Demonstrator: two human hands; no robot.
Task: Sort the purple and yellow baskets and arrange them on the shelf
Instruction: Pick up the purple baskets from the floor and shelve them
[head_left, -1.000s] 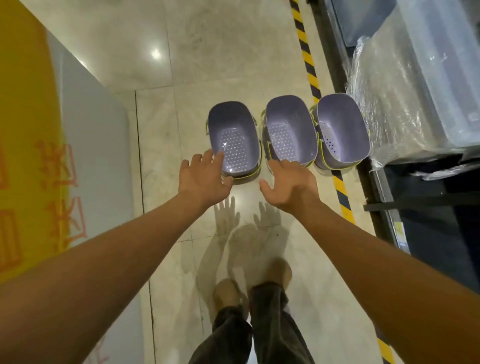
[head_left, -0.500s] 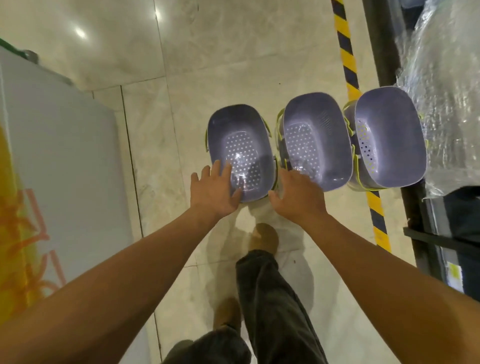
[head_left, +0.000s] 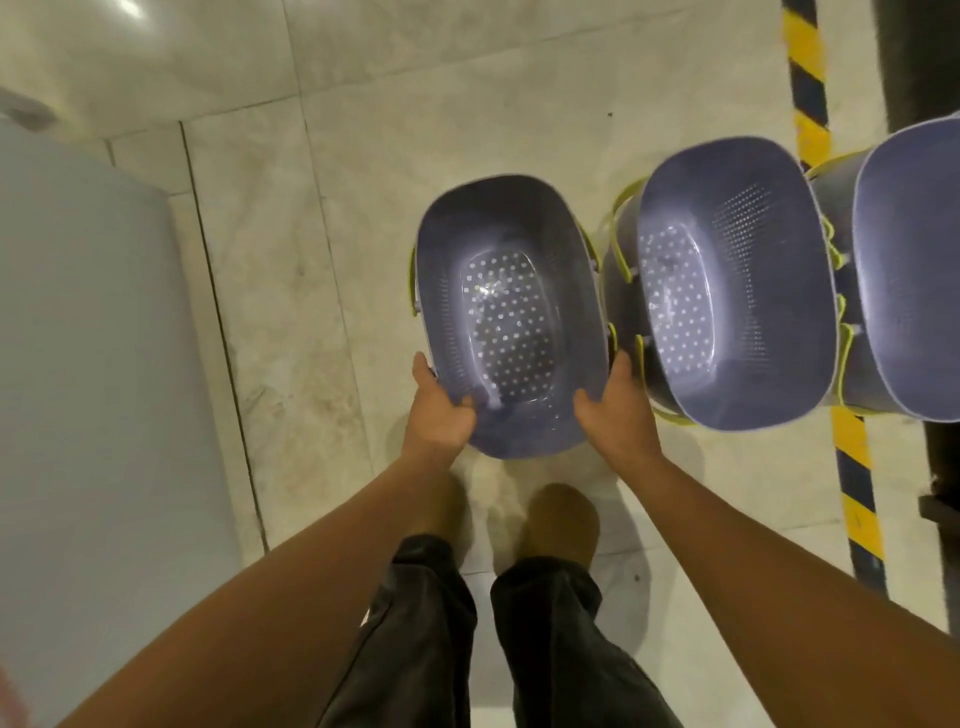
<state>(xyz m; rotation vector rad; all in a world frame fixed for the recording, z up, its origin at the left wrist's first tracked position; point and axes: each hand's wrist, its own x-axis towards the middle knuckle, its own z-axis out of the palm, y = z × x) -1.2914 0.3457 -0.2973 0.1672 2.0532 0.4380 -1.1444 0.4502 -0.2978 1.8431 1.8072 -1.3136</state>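
Note:
Three purple perforated baskets with yellow-green handles stand in a row on the tiled floor. My left hand (head_left: 439, 410) grips the near left corner of the leftmost basket (head_left: 511, 312), thumb over the rim. My right hand (head_left: 615, 413) grips its near right corner the same way. The middle basket (head_left: 737, 280) sits just to the right, almost touching the held one. The right basket (head_left: 914, 270) is cut off by the frame edge. No shelf is in view.
A grey panel (head_left: 88, 389) stands along the left side. A yellow and black hazard stripe (head_left: 852, 452) runs along the floor at the right, with dark structure beyond it. My legs and shoes (head_left: 561, 525) are directly below the held basket.
I have come closer to the baskets. Both hands, which were open above the basket rims, now clasp the near corners of the leftmost basket.

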